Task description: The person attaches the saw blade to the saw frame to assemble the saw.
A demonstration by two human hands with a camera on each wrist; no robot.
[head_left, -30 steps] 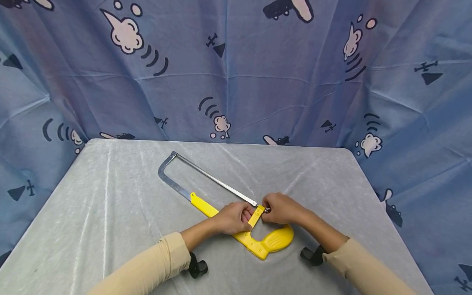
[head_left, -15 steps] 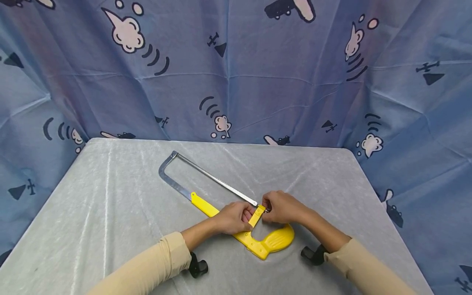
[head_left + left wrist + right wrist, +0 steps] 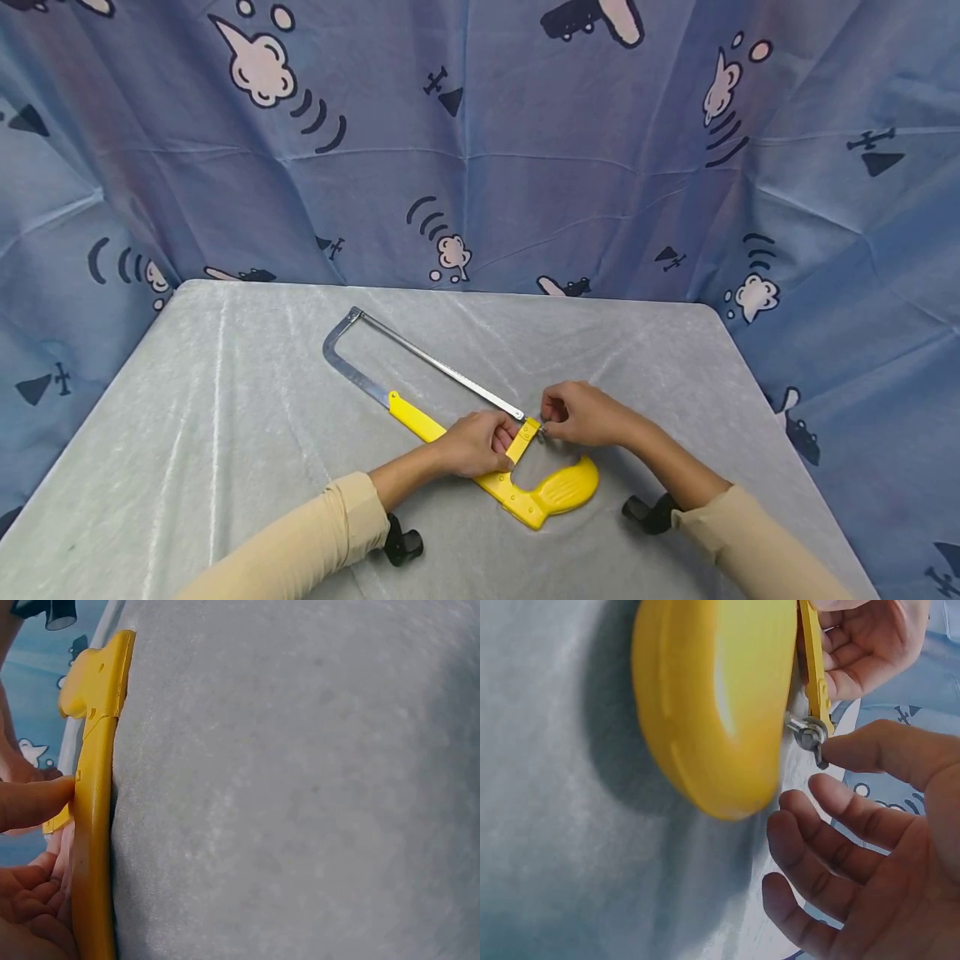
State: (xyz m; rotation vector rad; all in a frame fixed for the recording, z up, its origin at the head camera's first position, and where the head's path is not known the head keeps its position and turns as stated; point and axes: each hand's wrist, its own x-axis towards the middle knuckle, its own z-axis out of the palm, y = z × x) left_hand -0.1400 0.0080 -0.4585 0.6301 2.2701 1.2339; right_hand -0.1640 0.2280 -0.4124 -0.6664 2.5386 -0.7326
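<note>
A hacksaw [image 3: 564,488] with a yellow handle and frame lies flat on the cloth-covered table, its silver blade [image 3: 446,368] slanting up to the far left. My left hand [image 3: 470,443] grips the yellow frame near the blade's handle end, thumb on top. In the left wrist view that thumb [image 3: 37,802] presses the yellow bar. At the bracket beyond the blade sits a metal wing nut [image 3: 810,736]. The thumb of my right hand [image 3: 885,825] touches one wing of it, and the other fingers stand apart from the nut, loosely bent.
Grey-white cloth covers the table [image 3: 247,467]. A blue patterned curtain [image 3: 480,142] hangs behind and at both sides. Black camera mounts [image 3: 403,543] sit at both wrists, close above the table.
My right hand has shifted slightly up and right, and its fingers have come away from round the wing nut. The left hand and the hacksaw stay in place.
</note>
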